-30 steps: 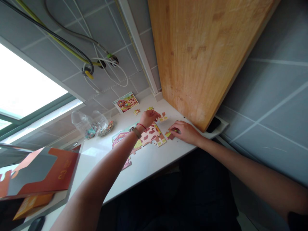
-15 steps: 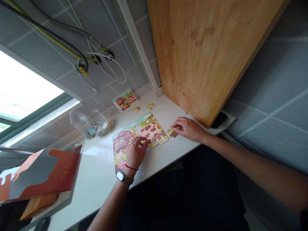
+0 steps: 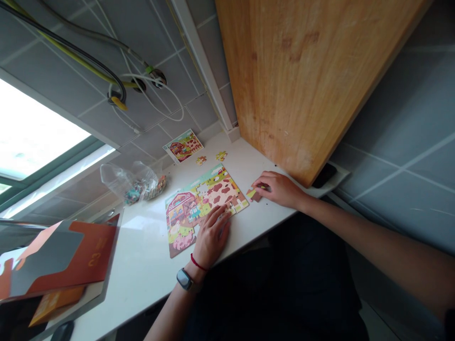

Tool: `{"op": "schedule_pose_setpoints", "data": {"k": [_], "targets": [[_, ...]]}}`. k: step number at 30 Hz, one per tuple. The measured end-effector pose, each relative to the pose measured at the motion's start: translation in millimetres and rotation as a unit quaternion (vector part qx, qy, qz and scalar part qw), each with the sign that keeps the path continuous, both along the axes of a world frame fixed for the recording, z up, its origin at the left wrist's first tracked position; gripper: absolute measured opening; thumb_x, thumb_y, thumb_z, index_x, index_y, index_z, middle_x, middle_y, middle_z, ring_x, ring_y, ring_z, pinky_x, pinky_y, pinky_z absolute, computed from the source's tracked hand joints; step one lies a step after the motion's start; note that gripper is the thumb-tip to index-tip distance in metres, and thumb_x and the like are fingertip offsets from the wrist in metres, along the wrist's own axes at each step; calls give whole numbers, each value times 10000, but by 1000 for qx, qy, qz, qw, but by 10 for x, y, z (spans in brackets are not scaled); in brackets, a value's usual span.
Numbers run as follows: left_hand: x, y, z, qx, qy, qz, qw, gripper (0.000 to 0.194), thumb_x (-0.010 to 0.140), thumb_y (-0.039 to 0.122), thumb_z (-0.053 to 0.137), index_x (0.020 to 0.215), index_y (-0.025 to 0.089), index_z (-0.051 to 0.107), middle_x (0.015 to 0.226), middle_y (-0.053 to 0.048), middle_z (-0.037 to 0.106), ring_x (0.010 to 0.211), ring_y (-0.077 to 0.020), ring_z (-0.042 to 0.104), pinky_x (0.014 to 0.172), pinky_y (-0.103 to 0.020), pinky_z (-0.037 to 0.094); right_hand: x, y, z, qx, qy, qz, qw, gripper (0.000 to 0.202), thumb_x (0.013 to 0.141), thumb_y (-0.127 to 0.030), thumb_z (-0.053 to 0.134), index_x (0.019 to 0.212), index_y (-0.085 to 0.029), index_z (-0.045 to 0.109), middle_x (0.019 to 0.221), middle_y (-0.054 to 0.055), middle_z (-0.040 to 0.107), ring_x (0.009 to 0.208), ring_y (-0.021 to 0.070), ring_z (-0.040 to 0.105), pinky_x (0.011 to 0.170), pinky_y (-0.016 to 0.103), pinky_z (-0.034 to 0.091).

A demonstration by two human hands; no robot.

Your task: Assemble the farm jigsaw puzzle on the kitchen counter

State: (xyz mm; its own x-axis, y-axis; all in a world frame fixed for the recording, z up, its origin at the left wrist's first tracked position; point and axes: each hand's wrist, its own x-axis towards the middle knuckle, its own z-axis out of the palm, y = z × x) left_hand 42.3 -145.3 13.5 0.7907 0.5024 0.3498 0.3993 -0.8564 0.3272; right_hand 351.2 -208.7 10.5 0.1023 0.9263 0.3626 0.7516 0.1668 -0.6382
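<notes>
A farm jigsaw puzzle [image 3: 185, 199] with a red barn, a pig and a spotted cow lies largely joined on the white counter. Across its lower edge rests my left hand [image 3: 213, 232], fingers stretched out and fingertips on the pieces below the cow. The hand covers part of the puzzle there. To the right of the puzzle, my right hand [image 3: 280, 189] is closed on a brown-and-green puzzle piece [image 3: 255, 194]; its fingers hide part of the piece, and whether more than one is there I cannot tell.
Two loose pieces, a brownish one [image 3: 201, 160] and a yellow-green one [image 3: 221, 156], lie behind the puzzle. A picture card [image 3: 183, 146] leans at the wall. A clear bag of pieces [image 3: 142, 187] sits left. A wooden board [image 3: 302, 85] stands right; an orange folder [image 3: 95, 246] is at left.
My left hand has shifted right along the puzzle's lower edge, and its fingers have gone from bent to stretched out. The barn side is more exposed. My right hand stays nearly still.
</notes>
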Motion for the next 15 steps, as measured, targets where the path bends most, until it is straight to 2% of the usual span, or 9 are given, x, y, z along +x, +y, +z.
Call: {"op": "schedule_pose_setpoints", "data": {"k": [5, 9, 15], "targets": [[1, -32, 46, 37, 24, -11, 999, 321, 1047, 193, 566, 1354, 229, 652, 1457, -92, 665, 1385, -295, 577, 1121, -534, 562, -2, -2, 11, -8, -11, 2, 1000, 99, 946, -229, 694, 989, -212, 781, 996, 64, 747, 951, 236, 702, 828, 336, 521], [18, -54, 87, 57, 44, 12, 997, 299, 1046, 218, 579, 1333, 236, 661, 1422, -88, 690, 1331, -311, 603, 1084, -561, 567, -7, 0, 10, -4, -10, 0, 1000, 95, 947, -226, 696, 982, -214, 783, 989, 61, 747, 923, 227, 698, 806, 328, 517], [41, -95, 77, 38, 39, 29, 998, 273, 1054, 226, 560, 1309, 225, 660, 1456, -91, 670, 1356, -310, 580, 1107, -546, 551, -5, -5, 11, -3, -13, -1, 1000, 84, 945, -216, 702, 978, -212, 779, 982, 54, 747, 921, 222, 699, 804, 320, 511]]}}
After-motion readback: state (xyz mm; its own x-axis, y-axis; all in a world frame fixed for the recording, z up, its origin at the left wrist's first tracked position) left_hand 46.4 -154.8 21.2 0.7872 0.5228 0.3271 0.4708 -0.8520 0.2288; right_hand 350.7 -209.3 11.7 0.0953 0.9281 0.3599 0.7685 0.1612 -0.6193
